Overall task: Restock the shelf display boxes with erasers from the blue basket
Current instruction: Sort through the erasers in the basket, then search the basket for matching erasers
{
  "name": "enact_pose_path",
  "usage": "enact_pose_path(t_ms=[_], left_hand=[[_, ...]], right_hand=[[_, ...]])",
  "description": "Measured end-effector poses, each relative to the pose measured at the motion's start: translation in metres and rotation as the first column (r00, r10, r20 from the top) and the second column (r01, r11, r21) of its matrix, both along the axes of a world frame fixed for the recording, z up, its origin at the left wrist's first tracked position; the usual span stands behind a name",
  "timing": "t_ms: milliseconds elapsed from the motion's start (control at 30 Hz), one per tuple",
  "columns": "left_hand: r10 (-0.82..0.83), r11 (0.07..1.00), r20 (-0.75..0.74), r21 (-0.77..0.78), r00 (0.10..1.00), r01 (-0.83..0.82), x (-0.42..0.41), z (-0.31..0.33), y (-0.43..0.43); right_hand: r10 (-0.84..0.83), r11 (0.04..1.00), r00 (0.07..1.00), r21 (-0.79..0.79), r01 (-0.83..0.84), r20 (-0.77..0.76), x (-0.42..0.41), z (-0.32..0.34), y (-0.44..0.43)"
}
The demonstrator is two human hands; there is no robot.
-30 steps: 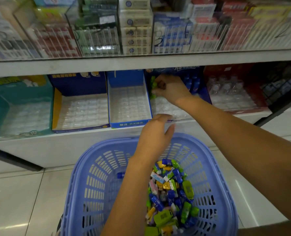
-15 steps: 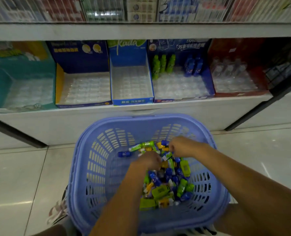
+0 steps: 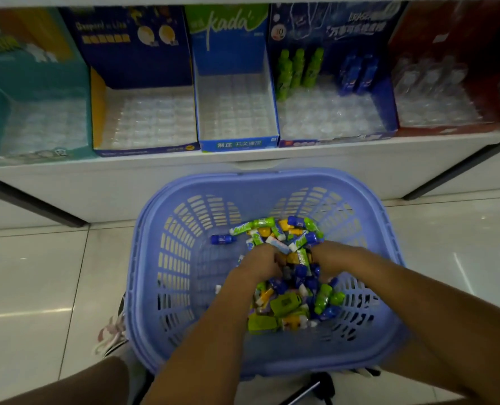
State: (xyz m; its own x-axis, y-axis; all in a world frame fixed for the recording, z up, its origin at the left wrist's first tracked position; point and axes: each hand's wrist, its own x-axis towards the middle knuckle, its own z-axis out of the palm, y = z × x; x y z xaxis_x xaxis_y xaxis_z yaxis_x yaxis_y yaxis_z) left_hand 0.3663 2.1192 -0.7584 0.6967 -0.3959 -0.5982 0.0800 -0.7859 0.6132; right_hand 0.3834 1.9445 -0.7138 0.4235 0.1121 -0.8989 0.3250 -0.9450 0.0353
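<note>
The blue basket (image 3: 167,258) stands on the floor in front of the shelf and holds a heap of small erasers (image 3: 289,290) in green, blue, yellow and white. Both my hands are down in that heap. My left hand (image 3: 257,264) and my right hand (image 3: 335,258) have their fingers curled into the erasers; what each one holds is hidden. On the shelf, the dark blue display box (image 3: 330,121) holds three green bottle-shaped erasers (image 3: 297,68) and two blue ones (image 3: 358,73) at its back.
The shelf carries a teal box (image 3: 32,124), a navy and yellow box (image 3: 143,118), a blue and white box (image 3: 237,112) and a red box (image 3: 444,100), all lined with clear plastic trays. A shoe (image 3: 111,334) lies left of the basket on the pale tiled floor.
My right hand came down from the dark blue display box into the basket. My left hand sank deeper into the erasers. The view tilted down and closer.
</note>
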Motion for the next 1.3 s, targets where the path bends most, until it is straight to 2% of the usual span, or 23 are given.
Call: enact_pose_path(t_ms=[67,133,233,300,433,533,600,700,833,867,933,967,1033,1133,1200,1300], left_hand=[[-0.041,0.999,0.062,0.009,0.997,0.040,0.000,0.004,-0.002],[-0.166,0.985,0.049,0.056,0.985,0.163,-0.002,0.011,-0.006],[-0.352,0.927,0.011,0.146,0.936,0.347,-0.016,0.014,-0.012],[-0.430,0.888,0.048,0.204,0.901,0.413,-0.028,0.014,-0.016],[-0.524,0.834,0.138,0.284,0.840,0.473,-0.042,0.015,-0.023],[-0.509,0.840,0.121,0.288,0.852,0.460,-0.045,0.019,-0.025],[-0.438,0.882,0.084,0.233,0.895,0.410,-0.045,0.020,-0.024],[-0.204,0.975,-0.029,0.083,0.979,0.206,-0.039,0.031,-0.023],[0.074,0.988,-0.229,-0.118,0.971,-0.104,-0.015,0.068,-0.014],[0.169,0.945,-0.337,-0.211,0.926,-0.249,-0.009,0.083,-0.010],[0.302,0.754,-0.542,-0.367,0.784,-0.544,0.006,0.118,-0.001],[0.340,0.663,-0.584,-0.407,0.737,-0.628,0.014,0.136,0.006],[0.397,0.573,-0.573,-0.456,0.717,-0.681,0.029,0.169,0.021],[0.449,0.537,-0.494,-0.517,0.745,-0.667,0.047,0.214,0.044],[0.498,0.552,-0.407,-0.532,0.766,-0.642,0.058,0.239,0.058],[0.568,0.604,-0.275,-0.500,0.775,-0.620,0.068,0.261,0.072]], right_hand=[[-0.097,0.993,0.995,0.061,0.099,-0.034,0.013,0.009,-0.003],[-0.182,0.975,0.983,0.125,0.183,-0.025,0.022,0.020,-0.006],[-0.241,0.951,0.971,0.201,0.233,0.013,0.029,0.036,-0.011],[-0.284,0.928,0.959,0.255,0.270,0.017,0.034,0.045,-0.015],[-0.458,0.791,0.887,0.428,0.437,-0.058,0.035,0.067,-0.023],[-0.543,0.640,0.813,0.523,0.563,-0.210,0.031,0.083,-0.027],[-0.565,0.553,0.769,0.554,0.622,-0.300,0.030,0.093,-0.030],[-0.581,0.384,0.681,0.587,0.713,-0.447,0.032,0.109,-0.033],[-0.542,0.147,0.635,0.682,0.716,-0.550,0.040,0.136,-0.031],[-0.547,0.091,0.636,0.716,0.692,-0.545,0.042,0.144,-0.029],[-0.571,-0.032,0.629,0.780,0.625,-0.527,0.048,0.158,-0.023],[-0.587,-0.087,0.623,0.806,0.586,-0.516,0.051,0.164,-0.020],[-0.643,-0.136,0.620,0.863,0.487,-0.451,0.056,0.174,-0.012],[-0.732,-0.222,0.561,0.914,0.339,-0.386,0.066,0.186,0.005],[-0.770,-0.291,0.513,0.924,0.248,-0.380,0.074,0.192,0.018],[-0.811,-0.294,0.480,0.942,0.162,-0.335,0.088,0.198,0.037]])
